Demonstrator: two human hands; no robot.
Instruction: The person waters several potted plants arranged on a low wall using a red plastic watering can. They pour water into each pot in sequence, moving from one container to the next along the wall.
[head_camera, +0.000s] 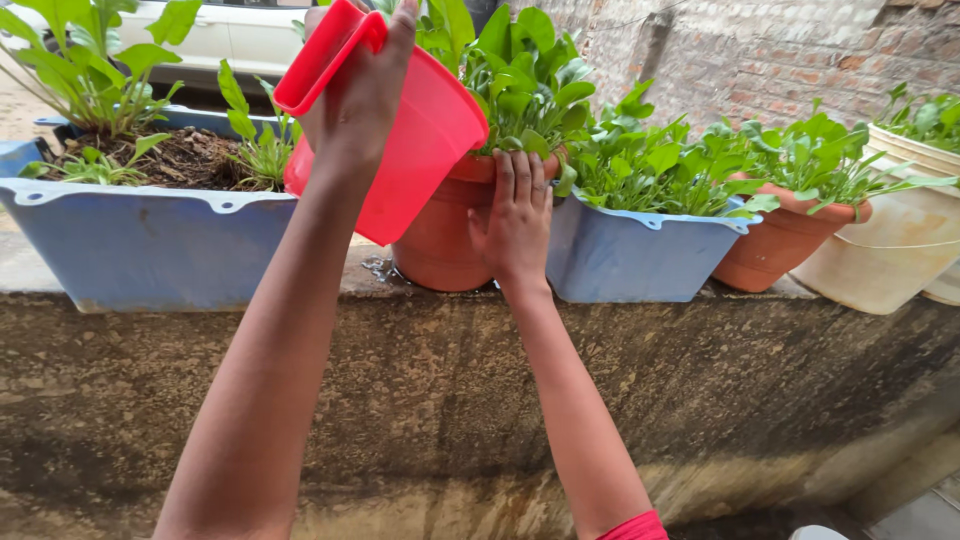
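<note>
A smooth, slightly glossy red plastic mug (400, 130) is seen beside a matt, unglazed terracotta pot (440, 240). Matt blue plastic is shown by the left planter (140, 240) and the right planter (630, 260). Rough, stained concrete is presented by the ledge wall (450, 400); coarse brick (760, 60) is seen far right.

red plastic mug (415, 140), held by its handle, tipped toward terracotta pot (445, 225). pot round, upright on the wall ledge, filled with broad green leaves, wet patch at its base.
</note>
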